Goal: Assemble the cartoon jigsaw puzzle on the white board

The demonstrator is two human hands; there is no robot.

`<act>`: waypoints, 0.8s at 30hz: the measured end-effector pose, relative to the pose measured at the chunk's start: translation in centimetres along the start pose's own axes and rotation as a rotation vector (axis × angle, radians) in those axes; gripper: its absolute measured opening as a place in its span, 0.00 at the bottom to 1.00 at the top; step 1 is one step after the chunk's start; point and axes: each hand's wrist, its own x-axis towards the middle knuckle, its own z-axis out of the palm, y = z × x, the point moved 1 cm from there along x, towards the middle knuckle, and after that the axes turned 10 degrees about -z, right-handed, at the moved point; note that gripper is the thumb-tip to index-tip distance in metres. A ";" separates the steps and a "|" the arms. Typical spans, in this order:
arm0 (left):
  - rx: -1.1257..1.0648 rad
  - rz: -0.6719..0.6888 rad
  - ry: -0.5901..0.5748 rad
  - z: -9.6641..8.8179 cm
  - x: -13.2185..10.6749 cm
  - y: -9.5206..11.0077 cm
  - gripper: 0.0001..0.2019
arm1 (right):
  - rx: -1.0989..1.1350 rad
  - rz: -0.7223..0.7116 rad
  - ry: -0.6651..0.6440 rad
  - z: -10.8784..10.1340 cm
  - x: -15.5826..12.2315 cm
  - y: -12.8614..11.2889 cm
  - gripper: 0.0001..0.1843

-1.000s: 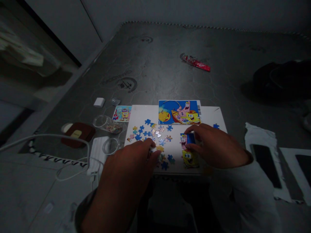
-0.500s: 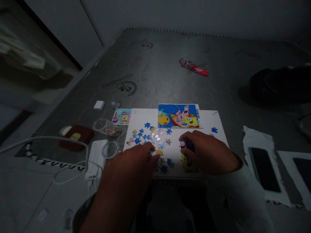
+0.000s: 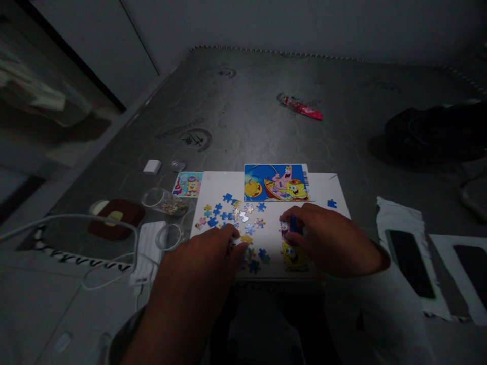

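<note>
On a white board, my left hand rests among loose jigsaw puzzle pieces. Its thumb and forefinger are curved and apart, beside a yellow piece. Whatever lies under its palm is hidden. My right hand is curled over a joined section of puzzle with a yellow cartoon face, its thumb and fingertips touching the upper part. The hand covers the section's right side. A picture card with cartoon figures on blue lies at the board's far edge.
One blue piece lies apart at right. Left of the board are a clear jar of pieces, a clear ring, a white power strip with cables and a brown case. A phone lies right; a red wrapper lies farther back.
The whole view has shifted slightly, with things appearing a little farther left. Both hands keep nearly the same places over the loose pieces and the joined section.
</note>
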 end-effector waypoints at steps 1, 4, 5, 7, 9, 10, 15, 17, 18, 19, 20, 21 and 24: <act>0.001 0.002 0.009 0.1 0.0 0.0 0.13 | -0.003 -0.004 0.031 -0.1 -0.1 0.1 0.14; 0.011 -0.002 -0.001 0.4 0.1 -0.1 0.13 | -0.027 0.019 0.086 -0.2 -0.4 1.0 0.15; 0.012 -0.006 -0.007 0.4 0.1 -0.1 0.14 | -0.033 0.036 0.089 -0.2 -0.5 1.4 0.16; 0.005 -0.011 -0.013 0.4 0.1 0.0 0.14 | -0.029 0.070 0.086 -0.2 -0.9 2.5 0.17; 0.000 -0.019 -0.019 0.4 0.0 0.0 0.14 | -0.018 0.116 0.098 -0.1 -1.2 3.7 0.14; 0.000 -0.020 -0.024 0.4 0.0 0.0 0.14 | -0.004 0.129 0.093 -0.1 -1.4 4.2 0.14; 0.008 -0.023 -0.038 0.4 0.1 0.2 0.14 | 0.056 0.209 -0.018 -0.1 -1.9 6.2 0.14; 0.012 -0.028 -0.041 0.4 0.2 0.3 0.14 | 0.071 0.231 -0.040 -0.2 -2.1 6.6 0.14; 0.015 -0.029 -0.040 0.4 0.2 0.4 0.14 | 0.067 0.240 -0.043 -0.3 -2.2 6.8 0.14; 0.018 -0.030 -0.035 0.4 0.3 0.4 0.14 | 0.058 0.246 -0.041 -0.4 -2.3 6.9 0.15; 0.021 -0.031 -0.030 0.4 0.3 0.4 0.14 | 0.052 0.250 -0.039 -0.5 -2.4 7.1 0.15; 0.021 -0.029 -0.030 0.4 0.3 0.4 0.13 | 0.050 0.253 -0.040 -0.5 -2.5 7.1 0.14; 0.017 -0.020 -0.040 0.5 0.4 0.5 0.14 | 0.059 0.269 -0.043 -0.5 -2.6 7.2 0.14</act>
